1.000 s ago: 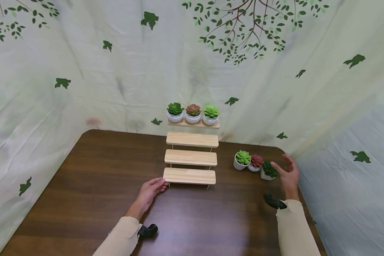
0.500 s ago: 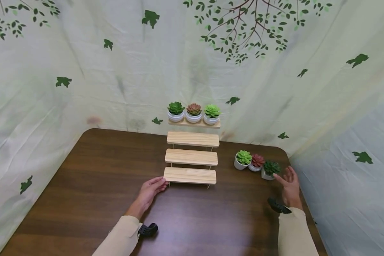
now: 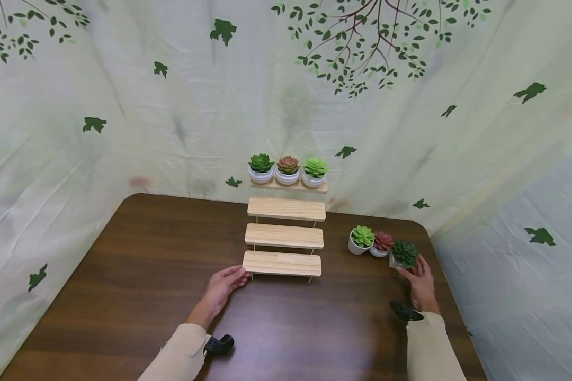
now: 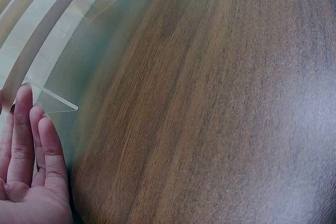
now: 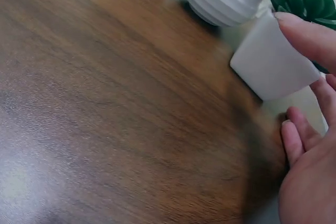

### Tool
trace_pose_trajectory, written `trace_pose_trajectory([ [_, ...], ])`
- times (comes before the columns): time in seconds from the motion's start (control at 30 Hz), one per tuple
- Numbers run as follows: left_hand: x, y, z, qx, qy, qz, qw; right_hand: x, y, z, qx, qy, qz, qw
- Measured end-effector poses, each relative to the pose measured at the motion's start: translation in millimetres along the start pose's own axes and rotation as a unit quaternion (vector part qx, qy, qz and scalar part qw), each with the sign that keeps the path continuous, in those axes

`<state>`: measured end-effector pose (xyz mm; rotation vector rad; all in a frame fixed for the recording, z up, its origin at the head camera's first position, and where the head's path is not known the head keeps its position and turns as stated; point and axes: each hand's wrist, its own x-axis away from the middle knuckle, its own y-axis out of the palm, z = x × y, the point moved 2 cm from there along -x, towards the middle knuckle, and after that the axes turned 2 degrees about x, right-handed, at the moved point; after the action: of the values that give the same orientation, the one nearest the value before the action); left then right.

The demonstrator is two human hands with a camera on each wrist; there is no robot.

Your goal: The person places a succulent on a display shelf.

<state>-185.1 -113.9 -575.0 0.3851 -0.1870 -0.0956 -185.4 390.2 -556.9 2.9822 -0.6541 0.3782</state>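
Near the right edge of the counter (image 3: 171,248), toward its far right corner, the right hand (image 3: 421,286) pinches the pot (image 5: 270,61) of the dark green succulent (image 3: 404,254) between thumb and fingers. The smooth, tapered pot may slip if that hold is shallow; a leftward swing may knock the red succulent (image 3: 383,241). The left hand's (image 3: 219,291) fingers pinch the lowest shelf's (image 3: 282,263) left end; a tug may topple the top plants (image 3: 287,168).

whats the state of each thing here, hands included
tiered stand: standing upright on the table
top-tier succulents: three, potted, in a row
light green succulent at right: potted, on the table
red succulent: potted, between two others
dark green succulent: potted, gripped
left hand: holding the lowest tier's left end
right hand: gripping the dark green succulent
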Motion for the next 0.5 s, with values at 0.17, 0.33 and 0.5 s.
trace_pose_trajectory([
  [0.17,-0.9,-0.2,-0.6,-0.026,-0.032,0.027,0.9988,-1.3,0.3,5.1,0.022,0.006,0.013,1.0],
  [0.33,-2.5,0.7,0.8,-0.038,-0.069,0.056,0.9954,-3.8,3.6,4.1,0.026,-0.005,0.014,1.0],
  [0.5,-1.9,1.2,2.4,-0.03,-0.075,0.055,0.9952,-9.1,8.0,0.8,0.01,-0.019,-0.002,1.0],
])
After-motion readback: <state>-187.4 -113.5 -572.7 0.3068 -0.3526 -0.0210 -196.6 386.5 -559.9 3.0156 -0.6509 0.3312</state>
